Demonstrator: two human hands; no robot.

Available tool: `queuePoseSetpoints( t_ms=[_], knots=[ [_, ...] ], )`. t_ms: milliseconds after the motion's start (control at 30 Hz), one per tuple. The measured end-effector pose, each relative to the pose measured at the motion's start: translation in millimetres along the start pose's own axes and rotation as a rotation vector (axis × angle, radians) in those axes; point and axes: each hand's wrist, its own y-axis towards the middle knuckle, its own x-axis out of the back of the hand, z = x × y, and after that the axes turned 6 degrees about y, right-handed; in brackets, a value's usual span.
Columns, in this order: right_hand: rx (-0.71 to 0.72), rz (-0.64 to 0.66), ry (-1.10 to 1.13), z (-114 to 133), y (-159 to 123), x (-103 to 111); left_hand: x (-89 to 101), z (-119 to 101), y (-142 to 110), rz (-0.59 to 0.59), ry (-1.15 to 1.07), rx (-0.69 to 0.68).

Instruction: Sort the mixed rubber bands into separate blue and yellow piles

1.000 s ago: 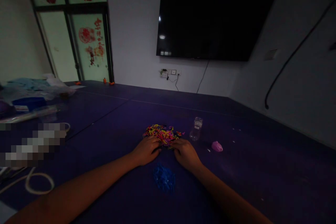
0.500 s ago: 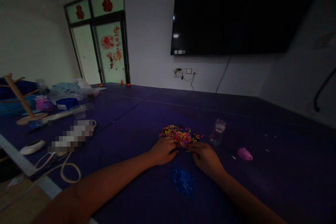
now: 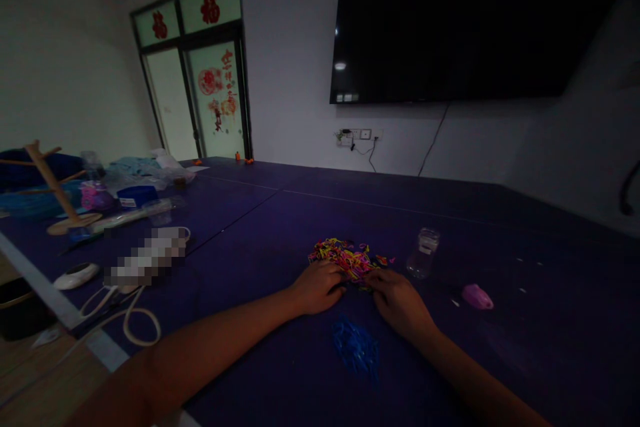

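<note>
A heap of small multicoloured rubber bands (image 3: 350,261), mostly yellow, red, pink and black, lies on the purple table. My left hand (image 3: 320,287) rests at the heap's near left edge, its fingers stretched over the bands and the thumb apart. At the near right edge is my right hand (image 3: 399,297), with fingers bent and pressed together among the bands; whatever is between its fingertips is too small to make out. Closer to me, between my forearms, sits a separate pile of blue bands (image 3: 356,348), which neither hand touches.
To the right of the heap are a clear plastic jar (image 3: 424,253) and a pink plastic piece (image 3: 477,296). At left lie a power strip (image 3: 150,259) with a looped cable, a white oval device (image 3: 77,275), a wooden stand (image 3: 55,183) and a blue box (image 3: 137,196).
The whole view has shifted slightly, so things appear a little farther right. Both hands stay at the heap, the right one's fingers moving slightly among the bands.
</note>
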Motion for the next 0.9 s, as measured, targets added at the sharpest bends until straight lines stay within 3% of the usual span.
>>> queuePoseSetpoints(
  t_ms=[400,700,900],
  knots=[
    [0.011,-0.191,0.117,-8.6,-1.0,-5.8,-7.9,5.0,-1.7,-0.001,-0.012,0.008],
    [-0.074,-0.317,0.306,-6.4,-1.5,-6.6,-8.0,4.2,-4.5,-0.029,-0.072,0.017],
    [-0.109,-0.323,0.295,-2.6,-1.0,-2.9,-7.5,4.4,-5.8,-0.046,-0.083,0.004]
  ],
)
